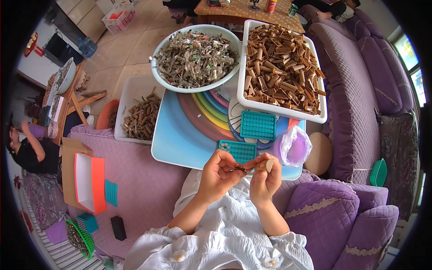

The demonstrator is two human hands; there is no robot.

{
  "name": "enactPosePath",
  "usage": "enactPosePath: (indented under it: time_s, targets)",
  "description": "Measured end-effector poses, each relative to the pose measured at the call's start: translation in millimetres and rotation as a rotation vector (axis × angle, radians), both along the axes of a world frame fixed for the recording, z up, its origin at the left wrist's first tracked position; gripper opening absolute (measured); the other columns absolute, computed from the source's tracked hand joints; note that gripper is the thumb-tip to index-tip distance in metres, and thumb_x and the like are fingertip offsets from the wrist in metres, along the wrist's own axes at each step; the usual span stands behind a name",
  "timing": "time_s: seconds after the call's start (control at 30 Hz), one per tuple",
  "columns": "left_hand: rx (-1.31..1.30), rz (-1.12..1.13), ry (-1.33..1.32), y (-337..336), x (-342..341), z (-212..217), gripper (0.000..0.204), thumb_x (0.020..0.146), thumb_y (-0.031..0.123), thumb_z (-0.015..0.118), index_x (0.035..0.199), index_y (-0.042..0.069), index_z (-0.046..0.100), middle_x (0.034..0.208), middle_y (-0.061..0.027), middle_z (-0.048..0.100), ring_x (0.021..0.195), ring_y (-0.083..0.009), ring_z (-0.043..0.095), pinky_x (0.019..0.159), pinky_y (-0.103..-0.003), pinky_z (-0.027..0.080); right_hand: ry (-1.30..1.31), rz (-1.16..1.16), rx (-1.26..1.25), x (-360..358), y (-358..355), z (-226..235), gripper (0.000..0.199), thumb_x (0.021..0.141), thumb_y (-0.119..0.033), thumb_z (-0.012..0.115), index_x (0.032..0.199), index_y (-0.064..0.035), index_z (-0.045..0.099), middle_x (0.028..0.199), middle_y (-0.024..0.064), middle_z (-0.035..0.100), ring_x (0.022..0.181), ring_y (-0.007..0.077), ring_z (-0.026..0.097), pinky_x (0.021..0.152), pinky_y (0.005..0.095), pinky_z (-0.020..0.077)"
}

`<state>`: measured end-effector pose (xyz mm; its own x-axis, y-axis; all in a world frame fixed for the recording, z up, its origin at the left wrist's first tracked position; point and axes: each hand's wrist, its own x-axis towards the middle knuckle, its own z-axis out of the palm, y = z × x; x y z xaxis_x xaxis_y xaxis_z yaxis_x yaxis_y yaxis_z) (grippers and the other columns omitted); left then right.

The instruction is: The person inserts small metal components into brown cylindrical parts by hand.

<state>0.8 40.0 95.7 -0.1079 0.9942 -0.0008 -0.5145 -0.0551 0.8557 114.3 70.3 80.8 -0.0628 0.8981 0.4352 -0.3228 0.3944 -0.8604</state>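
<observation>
Pinching one dark bit (240, 168) in its fingertips, the left hand (219, 174) was close beside the right hand (265, 181), which gripped one tan piece (269, 165), its pale flat end facing right. Both were at the near edge of one table (173, 137). Just beyond lay two teal trays (258, 125), one behind the other; the nearer held a few pale bits (225, 146) at its left. One purple tub (292, 146), bag-lined, stood to their right. Farther off were one grey bin (123, 108) of brown pieces, one white bin (243, 63) heaped with more, too many to count, and one basin (193, 90) of clear scraps (195, 58).
</observation>
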Motion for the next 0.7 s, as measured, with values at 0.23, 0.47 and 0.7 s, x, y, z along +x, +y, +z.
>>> enactPosePath:
  time_s: [0.23,0.47,0.7]
  targets:
    - [0.014,0.014,0.026,0.8,2.1,-2.1,0.025,0.073,-0.006,0.056,0.087,0.003,0.037,0.084,-0.0116,0.056,0.081,-0.0159,0.058,0.071,-0.027,0.049,0.044,-0.034,-0.066,-0.3,-4.3,0.3,0.038,0.083,-0.026,0.051,0.108,0.0012,0.042,0.091,0.0091,0.046,0.073,0.0187,0.057,0.060,0.0246,0.0467]
    - [0.019,0.048,0.100,2.5,4.7,-2.6,0.020,0.074,-0.005,0.056,0.086,0.001,0.041,0.085,-0.0086,0.055,0.079,-0.0141,0.058,0.072,-0.025,0.048,-0.044,-0.175,-0.283,-3.1,0.1,3.8,0.019,0.082,-0.003,0.049,0.100,0.0025,0.049,0.088,0.0077,0.048,0.071,0.0152,0.056,0.054,0.0213,0.0455]
    - [0.085,0.184,0.246,3.7,5.2,-2.9,0.013,0.076,-0.005,0.053,0.087,-0.001,0.047,0.087,-0.0096,0.056,0.078,-0.0106,0.054,0.070,-0.023,0.045,-0.345,0.224,-0.563,-2.9,0.4,20.4,0.013,0.082,0.000,0.042,0.091,0.0019,0.050,0.063,0.0020,0.047,0.055,0.0077,0.047,0.043,0.0214,0.0367]
